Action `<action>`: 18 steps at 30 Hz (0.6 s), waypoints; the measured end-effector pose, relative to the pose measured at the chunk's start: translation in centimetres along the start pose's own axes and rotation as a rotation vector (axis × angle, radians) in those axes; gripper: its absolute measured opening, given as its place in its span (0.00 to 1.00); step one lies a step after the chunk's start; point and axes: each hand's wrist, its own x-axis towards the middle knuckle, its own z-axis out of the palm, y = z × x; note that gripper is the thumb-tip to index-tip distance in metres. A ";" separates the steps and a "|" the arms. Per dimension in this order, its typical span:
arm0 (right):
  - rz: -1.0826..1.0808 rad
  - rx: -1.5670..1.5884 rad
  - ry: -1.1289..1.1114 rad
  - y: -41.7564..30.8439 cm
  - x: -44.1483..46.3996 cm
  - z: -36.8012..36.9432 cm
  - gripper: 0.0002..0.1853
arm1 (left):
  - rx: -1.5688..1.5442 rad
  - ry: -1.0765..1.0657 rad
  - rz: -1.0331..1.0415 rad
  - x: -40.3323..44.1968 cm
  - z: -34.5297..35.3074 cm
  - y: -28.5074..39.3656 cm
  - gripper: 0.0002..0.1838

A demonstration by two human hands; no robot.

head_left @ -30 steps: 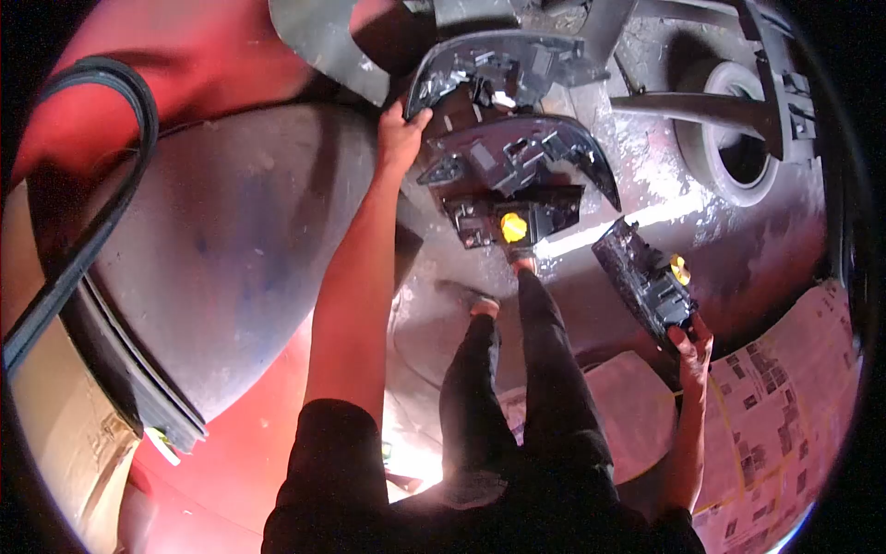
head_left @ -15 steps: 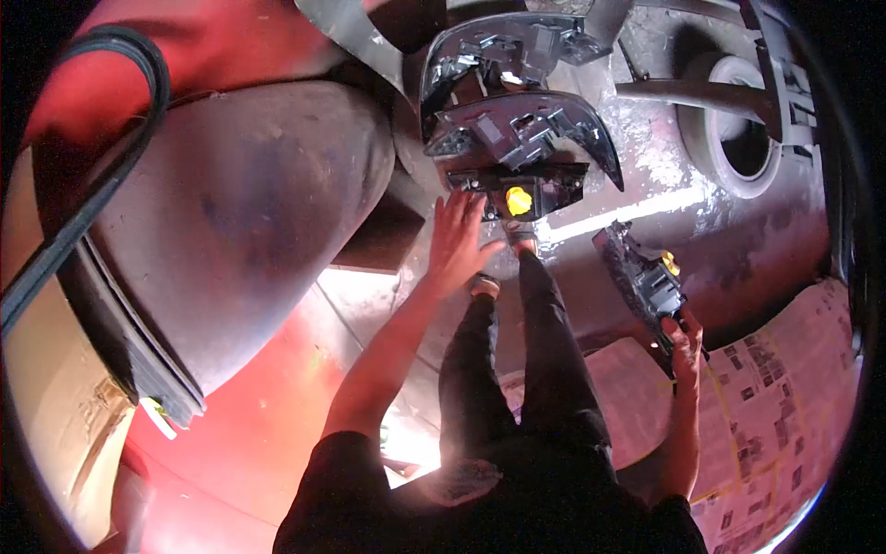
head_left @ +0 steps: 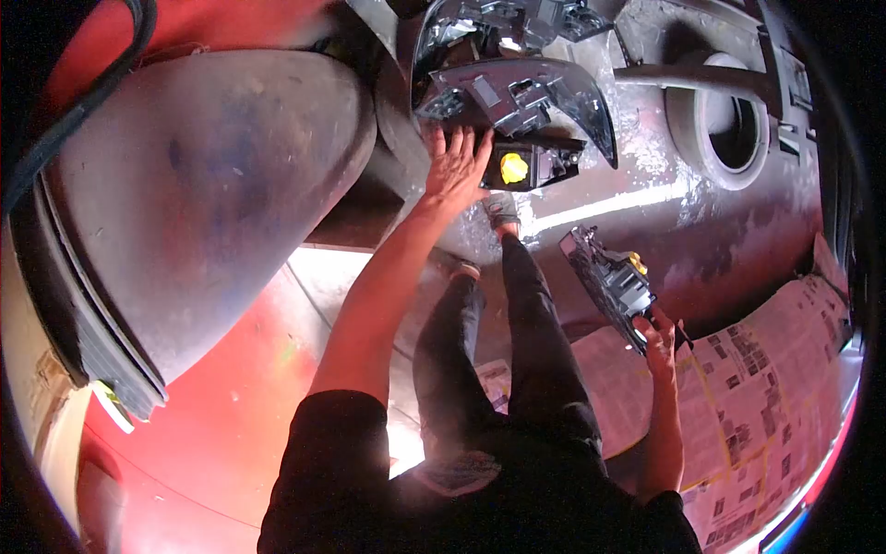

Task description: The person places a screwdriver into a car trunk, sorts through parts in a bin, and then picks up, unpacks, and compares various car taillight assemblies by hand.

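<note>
In the head view, one black lamp (head_left: 595, 277) is taken up, grasped by the fingers of the right hand (head_left: 659, 345). A yellow-capped lamp (head_left: 552, 164) is left lying beneath the left hand (head_left: 452, 175), its fingers spread, any grip impossible to tell, and two curved lamps (head_left: 506, 90) (head_left: 526, 20) are left unheld just beyond those fingers

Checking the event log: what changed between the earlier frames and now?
Left hand let go of the far housing and moved back toward the body, now over the left end of the near housing; grip unclear. Right hand kept hold of its housing.
</note>
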 end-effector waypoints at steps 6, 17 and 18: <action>-0.082 -0.060 -0.027 1.1 -0.3 1.0 0.22 | -0.289 0.193 -0.063 -0.5 -0.2 2.1 0.66; 0.105 0.080 -0.020 3.9 -2.5 4.2 0.22 | -0.290 0.224 -0.052 -0.1 -0.5 3.0 0.62; 0.104 0.103 -0.015 4.3 -2.6 4.4 0.22 | -0.291 0.250 -0.044 -0.2 -0.2 3.1 0.63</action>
